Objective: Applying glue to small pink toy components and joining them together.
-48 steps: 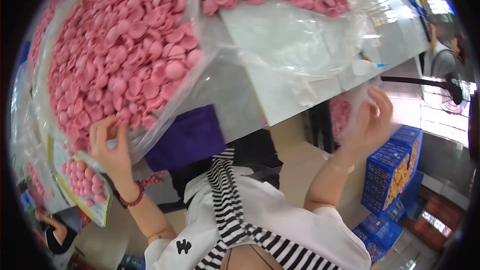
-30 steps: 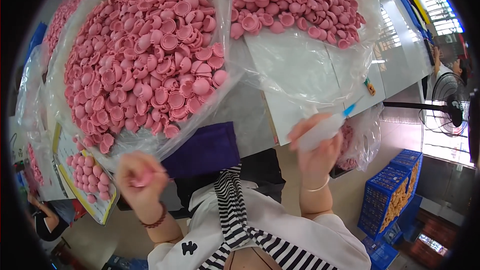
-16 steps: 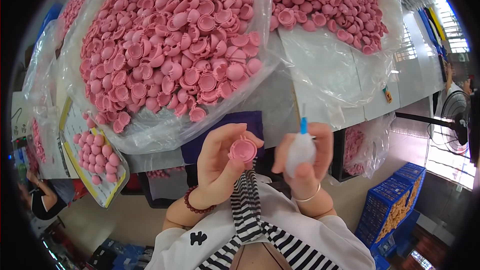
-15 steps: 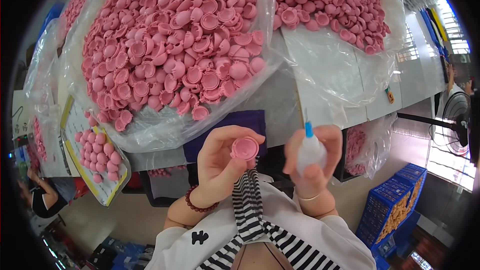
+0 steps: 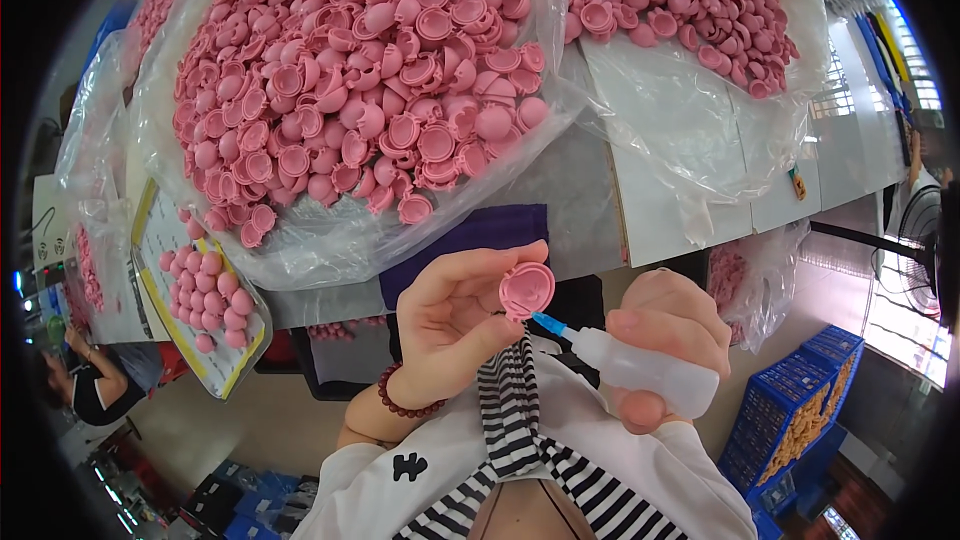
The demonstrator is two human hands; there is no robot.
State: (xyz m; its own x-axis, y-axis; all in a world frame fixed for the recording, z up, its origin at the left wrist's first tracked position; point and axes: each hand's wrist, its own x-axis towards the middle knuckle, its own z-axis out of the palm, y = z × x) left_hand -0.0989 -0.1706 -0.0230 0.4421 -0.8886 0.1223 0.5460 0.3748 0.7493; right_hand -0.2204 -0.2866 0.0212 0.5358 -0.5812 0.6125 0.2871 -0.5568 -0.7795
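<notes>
Left hand (image 5: 450,315) pinches a pink half-shell (image 5: 527,290) between thumb and forefinger, hollow side toward the viewer. The half-shell sits at the left fingertips, in front of the chest. Right hand (image 5: 672,350) has its fingers curled closed round a translucent squeeze bottle (image 5: 640,370), laid slantwise; cannot tell how hard they press. The bottle's blue tip (image 5: 548,322) points at the lower rim of the half-shell, just below the left thumb; whether it touches, too fine to make out. Step in hand, as I judge it: lining the tip up with that rim. Next move seems to call for a steady left pinch, small guiding of the tip by the right, and a measured squeeze; a slip of the angle could put the tip off the rim. Just beyond the left fingers, a purple cloth (image 5: 470,236) at the table edge. Well left of them, rounded pink balls (image 5: 207,295) grouped on a yellow-edged tray (image 5: 160,222). Further past the fingertips, a big heap of pink shells (image 5: 380,90) on clear plastic (image 5: 325,262); a second heap (image 5: 680,0) farther off, ahead of the right fingers. Right of the right hand, lower down, blue crates (image 5: 765,410).
</notes>
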